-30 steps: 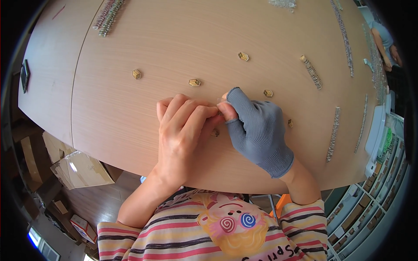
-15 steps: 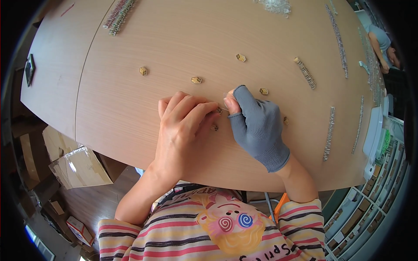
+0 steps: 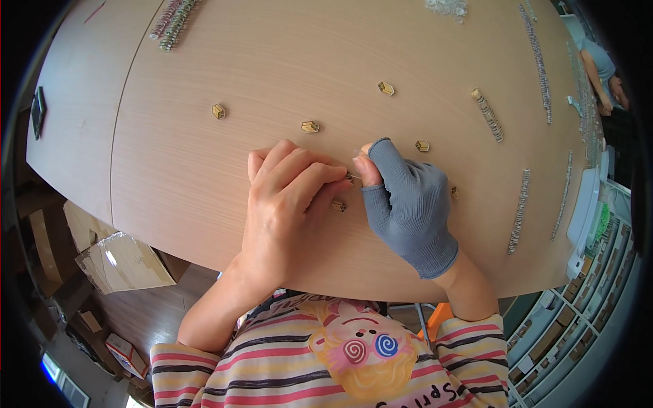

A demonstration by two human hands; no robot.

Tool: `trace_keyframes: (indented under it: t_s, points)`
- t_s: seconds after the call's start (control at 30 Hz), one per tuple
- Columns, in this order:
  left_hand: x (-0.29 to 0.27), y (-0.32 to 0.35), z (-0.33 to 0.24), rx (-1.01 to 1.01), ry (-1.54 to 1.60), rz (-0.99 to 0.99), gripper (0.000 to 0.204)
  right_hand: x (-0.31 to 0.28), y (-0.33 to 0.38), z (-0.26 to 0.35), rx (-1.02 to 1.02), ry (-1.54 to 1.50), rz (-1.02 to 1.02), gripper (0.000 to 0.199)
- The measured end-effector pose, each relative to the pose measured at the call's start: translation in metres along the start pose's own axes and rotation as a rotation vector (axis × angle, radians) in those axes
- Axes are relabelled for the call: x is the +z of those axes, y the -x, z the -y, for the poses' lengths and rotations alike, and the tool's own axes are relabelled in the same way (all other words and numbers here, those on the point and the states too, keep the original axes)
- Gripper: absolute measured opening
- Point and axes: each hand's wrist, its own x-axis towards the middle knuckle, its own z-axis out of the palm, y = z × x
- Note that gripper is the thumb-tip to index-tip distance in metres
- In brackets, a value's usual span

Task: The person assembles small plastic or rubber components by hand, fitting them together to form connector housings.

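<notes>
I see the left hand (image 3: 280, 194) pinching a small dark piece (image 3: 349, 177) at its fingertips; just right of the piece, the gloved right hand (image 3: 410, 211), thumb and finger closed, holds a thin pale strand (image 3: 357, 177).

A pale brown, wood-grained bench (image 3: 190, 190) with a curved near edge spreads across the view. On the bench's far left edge lies a flat black rectangular object (image 3: 39, 113); a thin red strip (image 3: 95, 11) lies at the bench's far left corner. Below the bench's left side, a brown cardboard carton with shiny clear tape (image 3: 122, 262) and a white-and-red box (image 3: 127, 355) stand on a grey-brown floor (image 3: 166, 298). Right of the bench is a white-framed shelving rack (image 3: 568, 319); past its far right edge, a person in a grey-blue top (image 3: 596, 62).
</notes>
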Motion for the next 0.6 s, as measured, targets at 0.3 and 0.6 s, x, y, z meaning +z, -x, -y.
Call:
trace_keyframes:
  t_s: [0.3, 0.6]
  points:
    - [-0.004, 0.001, 0.004, -0.001, 0.005, 0.017, 0.016, -0.007, -0.009, -0.002, 0.077, -0.339, 0.040, 0.009]
    - [-0.002, -0.001, 0.003, 0.042, -0.018, 0.011, 0.016, -0.008, -0.003, -0.006, -0.095, -0.041, 0.027, 0.014]
